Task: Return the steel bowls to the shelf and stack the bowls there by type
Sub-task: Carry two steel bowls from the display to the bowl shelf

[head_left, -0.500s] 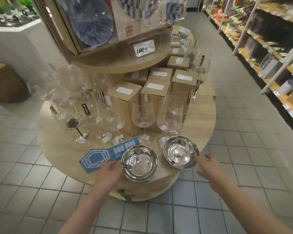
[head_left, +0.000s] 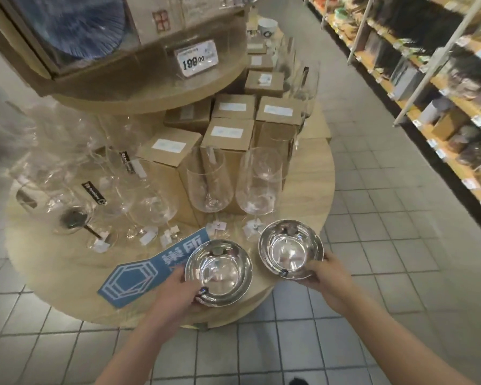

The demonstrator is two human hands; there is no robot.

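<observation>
Two shiny steel bowls sit near the front edge of a round wooden display table (head_left: pixel 67 273). The left steel bowl (head_left: pixel 218 272) rests partly over a blue sign (head_left: pixel 139 276). My left hand (head_left: pixel 178 293) grips its near left rim, thumb over the edge. The right steel bowl (head_left: pixel 290 250) is tilted slightly, and my right hand (head_left: pixel 329 276) holds its near right rim with curled fingers. Both bowls are empty and open side up.
Several wine glasses (head_left: pixel 208 184) stand right behind the bowls, with more at the left. Cardboard boxes (head_left: pixel 228 137) are stacked behind them under an upper tier with a price tag (head_left: pixel 196 58). A long shelf of goods (head_left: pixel 442 87) lines the tiled aisle at right.
Both hands have closed in on the bowls and taken hold of their near rims; before, they hovered just short of them. The view has moved closer to the table.
</observation>
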